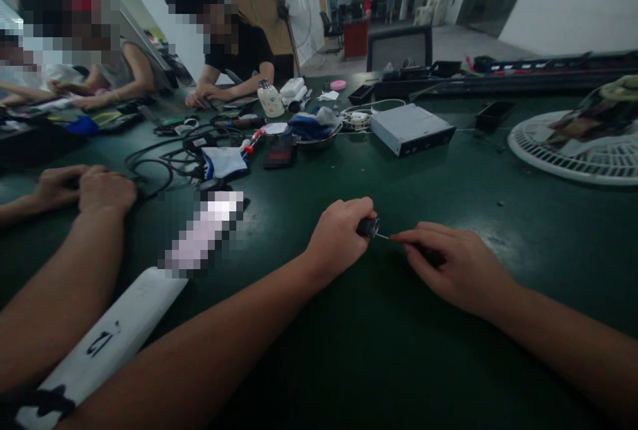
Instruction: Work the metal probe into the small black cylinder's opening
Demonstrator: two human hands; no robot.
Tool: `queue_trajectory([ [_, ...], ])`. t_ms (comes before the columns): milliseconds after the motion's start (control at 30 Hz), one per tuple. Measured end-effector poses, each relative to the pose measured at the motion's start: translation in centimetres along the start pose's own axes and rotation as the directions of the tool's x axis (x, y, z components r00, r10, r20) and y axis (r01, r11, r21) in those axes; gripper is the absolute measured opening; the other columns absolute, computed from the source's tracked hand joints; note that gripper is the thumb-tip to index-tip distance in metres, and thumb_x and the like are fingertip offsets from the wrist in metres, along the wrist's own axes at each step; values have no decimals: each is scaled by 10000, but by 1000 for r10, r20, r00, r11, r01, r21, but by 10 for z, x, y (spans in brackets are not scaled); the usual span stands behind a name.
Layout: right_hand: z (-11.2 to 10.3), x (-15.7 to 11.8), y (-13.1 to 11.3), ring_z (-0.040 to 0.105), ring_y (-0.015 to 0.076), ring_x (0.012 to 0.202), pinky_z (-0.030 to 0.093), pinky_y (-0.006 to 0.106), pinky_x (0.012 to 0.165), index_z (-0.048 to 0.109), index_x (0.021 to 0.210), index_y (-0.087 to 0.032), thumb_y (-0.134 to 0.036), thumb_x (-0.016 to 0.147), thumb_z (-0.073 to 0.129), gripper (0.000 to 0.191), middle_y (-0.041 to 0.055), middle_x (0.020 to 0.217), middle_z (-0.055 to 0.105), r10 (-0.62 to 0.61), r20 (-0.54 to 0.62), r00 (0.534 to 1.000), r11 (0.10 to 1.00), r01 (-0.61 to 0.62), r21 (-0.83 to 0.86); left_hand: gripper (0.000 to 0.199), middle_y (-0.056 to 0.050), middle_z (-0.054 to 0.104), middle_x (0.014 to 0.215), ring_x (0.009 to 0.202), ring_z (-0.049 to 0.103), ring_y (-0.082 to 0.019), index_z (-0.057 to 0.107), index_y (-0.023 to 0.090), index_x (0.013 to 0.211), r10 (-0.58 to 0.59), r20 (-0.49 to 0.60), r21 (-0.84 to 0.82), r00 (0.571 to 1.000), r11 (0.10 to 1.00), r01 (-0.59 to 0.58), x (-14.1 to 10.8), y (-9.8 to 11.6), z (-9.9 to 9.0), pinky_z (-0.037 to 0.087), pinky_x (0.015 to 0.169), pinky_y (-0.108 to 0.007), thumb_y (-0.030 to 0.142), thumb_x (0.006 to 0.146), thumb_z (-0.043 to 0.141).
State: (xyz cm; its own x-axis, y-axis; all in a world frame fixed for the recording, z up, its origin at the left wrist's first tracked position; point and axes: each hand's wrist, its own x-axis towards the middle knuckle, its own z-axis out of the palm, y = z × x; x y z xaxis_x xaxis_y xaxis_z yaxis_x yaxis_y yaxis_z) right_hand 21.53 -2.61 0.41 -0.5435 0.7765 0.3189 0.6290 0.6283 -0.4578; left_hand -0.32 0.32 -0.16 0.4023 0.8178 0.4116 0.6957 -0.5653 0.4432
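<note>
My left hand point(341, 237) is closed around a short black cylindrical piece point(369, 227), most of it hidden in the fist. A thin metal rod point(381, 236) sticks out of it to the right. At the rod's far end, the fingertips of my right hand point(443, 260) are drawn together in a pinch, the other fingers curled under. Both hands are just above the dark green table point(389, 363). What the hidden part of the black piece looks like, I cannot tell.
Left of my forearm lie a long white object point(119, 323) and a phone with a blurred screen point(204, 234). A co-worker's hands point(107, 187) rest beyond. Black cables point(164, 157), a grey box-shaped drive point(411, 127) and a white fan grille point(548, 151) lie farther back.
</note>
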Motion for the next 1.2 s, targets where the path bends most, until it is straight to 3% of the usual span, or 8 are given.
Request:
queue_trajectory([
  [167,1,-1,-1,605,135,690,463,283,585,676,1140,-202,-190,920,535,262,30,879,661,33,-98,995,997,-39,-63,132,7,685,842,772,601,-158,544,203,802,10,7,-6,1000,1000,-10,0,1,0,425,719,-303,78,778,581],
  [333,0,-2,1,595,121,666,459,267,569,663,1164,-218,-172,923,523,282,22,871,658,-76,-25,997,997,75,-18,133,5,681,838,770,601,-157,532,203,791,2,12,-15,1000,1000,-2,0,1,-1,425,710,-303,75,787,566],
  [500,0,-2,2,601,126,662,464,274,565,667,1152,-207,-188,914,538,271,28,890,669,11,-62,998,998,-15,-67,137,5,672,827,765,599,-159,531,205,791,-1,24,-13,1000,1000,1,1,1,-2,427,701,-302,74,780,573],
  [700,0,-2,-2,606,128,671,465,281,575,678,1136,-220,-185,911,537,267,13,869,665,-4,-2,1000,998,4,-60,151,10,670,824,765,602,-158,528,206,794,6,17,-7,1000,1000,-6,0,1,0,426,701,-299,61,775,566],
  [800,1,-2,-3,610,133,675,466,285,575,681,1128,-206,-189,912,538,259,21,876,667,44,-60,997,995,-50,-92,143,11,669,818,763,602,-160,529,208,794,-1,21,-3,1000,1000,1,0,1,0,426,705,-303,71,779,567],
  [967,1,-2,-1,619,137,710,471,280,581,659,1185,-205,-185,932,508,296,34,923,671,-66,-10,998,996,65,-61,143,5,670,817,762,602,-161,529,206,780,-4,14,-2,1000,1000,4,1,1,0,428,700,-303,69,768,564],
  [1200,1,-1,0,637,146,698,482,298,604,665,1128,-218,-223,915,531,252,24,930,701,60,-35,998,991,-64,-116,146,2,669,818,768,607,-163,537,206,794,-15,11,-8,1000,1000,15,0,0,1,441,706,-311,65,768,559],
])
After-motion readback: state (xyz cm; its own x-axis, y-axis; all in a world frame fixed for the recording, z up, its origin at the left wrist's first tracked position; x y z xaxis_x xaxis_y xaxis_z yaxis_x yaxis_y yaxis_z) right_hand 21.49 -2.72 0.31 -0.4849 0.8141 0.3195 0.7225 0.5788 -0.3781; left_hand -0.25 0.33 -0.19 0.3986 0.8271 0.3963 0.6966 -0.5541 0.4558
